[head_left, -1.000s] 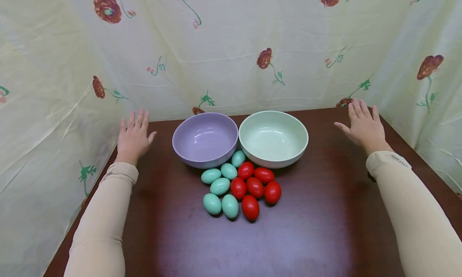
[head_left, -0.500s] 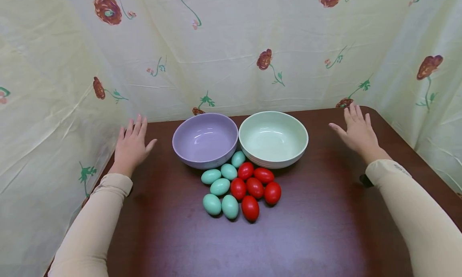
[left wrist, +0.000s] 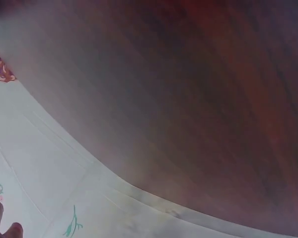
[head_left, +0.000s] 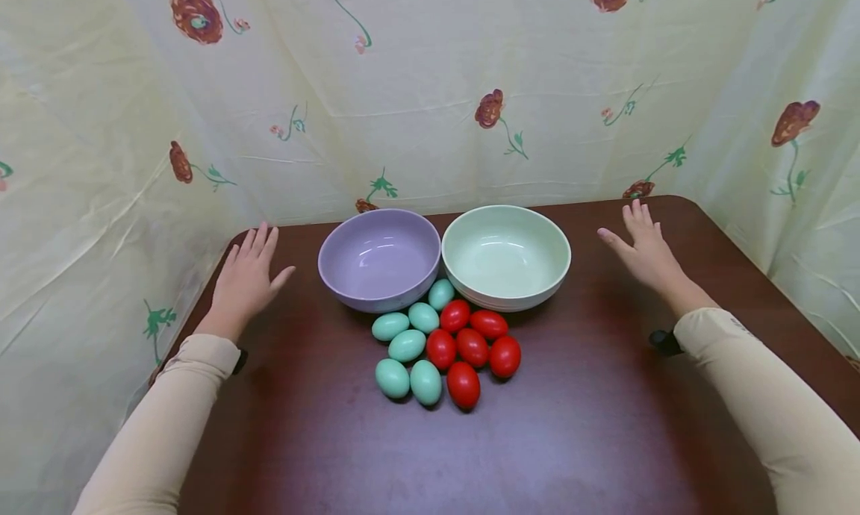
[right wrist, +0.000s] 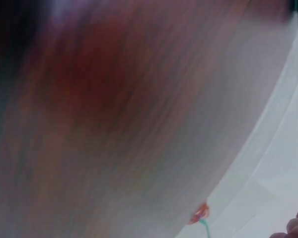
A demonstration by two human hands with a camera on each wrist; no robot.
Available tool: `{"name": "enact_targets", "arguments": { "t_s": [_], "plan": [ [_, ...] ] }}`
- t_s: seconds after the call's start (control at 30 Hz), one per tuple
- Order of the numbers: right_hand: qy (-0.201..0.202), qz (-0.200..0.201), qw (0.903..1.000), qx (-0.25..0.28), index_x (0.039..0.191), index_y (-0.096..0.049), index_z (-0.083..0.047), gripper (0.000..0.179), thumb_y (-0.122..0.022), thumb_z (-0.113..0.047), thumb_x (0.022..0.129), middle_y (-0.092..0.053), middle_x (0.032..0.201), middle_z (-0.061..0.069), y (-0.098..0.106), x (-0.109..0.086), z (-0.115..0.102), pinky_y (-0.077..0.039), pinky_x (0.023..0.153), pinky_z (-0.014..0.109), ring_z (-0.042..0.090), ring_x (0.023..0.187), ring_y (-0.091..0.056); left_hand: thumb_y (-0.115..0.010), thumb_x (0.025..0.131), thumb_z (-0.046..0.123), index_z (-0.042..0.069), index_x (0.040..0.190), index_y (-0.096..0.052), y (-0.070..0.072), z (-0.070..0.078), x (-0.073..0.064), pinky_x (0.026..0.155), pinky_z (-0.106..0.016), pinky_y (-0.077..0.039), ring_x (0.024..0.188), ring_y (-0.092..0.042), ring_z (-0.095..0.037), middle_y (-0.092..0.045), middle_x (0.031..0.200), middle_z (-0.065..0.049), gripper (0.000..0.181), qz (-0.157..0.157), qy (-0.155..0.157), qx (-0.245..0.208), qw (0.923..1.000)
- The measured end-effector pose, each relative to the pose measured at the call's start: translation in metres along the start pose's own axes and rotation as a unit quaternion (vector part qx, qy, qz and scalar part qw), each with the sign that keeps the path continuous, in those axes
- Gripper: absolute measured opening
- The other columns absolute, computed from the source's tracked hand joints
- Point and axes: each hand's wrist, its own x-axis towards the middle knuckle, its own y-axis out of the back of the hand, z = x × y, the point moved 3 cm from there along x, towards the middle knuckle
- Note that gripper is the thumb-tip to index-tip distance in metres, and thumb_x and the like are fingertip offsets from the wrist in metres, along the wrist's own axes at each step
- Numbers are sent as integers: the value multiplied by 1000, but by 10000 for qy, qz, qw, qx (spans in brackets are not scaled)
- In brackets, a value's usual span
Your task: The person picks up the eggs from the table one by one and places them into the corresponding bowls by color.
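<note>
My left hand (head_left: 245, 283) is held over the table's left side, fingers straight and thumb spread, holding nothing. Over the right side, my right hand (head_left: 643, 255) is likewise outstretched with nothing in it. Between them, a purple bowl (head_left: 379, 265) and a pale green bowl (head_left: 506, 257) stand side by side, with nothing inside either. In front of the bowls lie several mint-green eggs (head_left: 407, 345) on the left and several red eggs (head_left: 472, 347) on the right, close together. Only fingertips (left wrist: 12, 231) show in the left wrist view, and fingertips (right wrist: 297, 229) in the right wrist view.
The dark brown table (head_left: 430, 463) has rounded far corners. A pale curtain (head_left: 430, 89) with a flower pattern hangs behind it and along both sides. Dark bands (head_left: 665, 342) sit at my wrists below the sleeves.
My right hand has moved left and slightly nearer. My left hand has drawn back a little towards me, its forearm swinging outward. Bowls and eggs stay in place.
</note>
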Motion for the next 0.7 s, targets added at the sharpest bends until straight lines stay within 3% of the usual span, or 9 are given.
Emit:
{"name": "enact_targets", "arguments": {
  "t_s": [0.23, 0.47, 0.7],
  "plan": [
    [-110, -158, 9986, 499, 156, 0, 2, 86, -36, -55, 103, 15, 164, 15, -6, -7, -17, 7, 121, 61, 35, 152, 18, -59, 98, 37, 1, 158, -12, 2, 2, -14, 121, -63, -12, 152, -10, -46, -7, 166, -23, 84, -54, 11, -519, 9986],
    [-265, -302, 9973, 617, 158, 0, -7, 83, -37, -56, 103, 13, 165, 10, -11, -12, -27, 0, 120, 65, 39, 153, 9, -60, 98, 37, 4, 159, -14, 2, 8, -27, 122, -61, -11, 153, -8, -44, -9, 165, -23, 83, -44, -70, -912, 9958],
    [-457, -451, 9950, 770, 159, 3, -17, 84, -36, -63, 100, 13, 166, 0, -17, -19, -33, -8, 117, 70, 41, 154, 1, -62, 97, 41, 9, 160, -14, 2, 14, -40, 115, -67, -22, 153, -10, -41, -9, 167, -18, 86, -110, -10, -1241, 9922]
  ]
}}
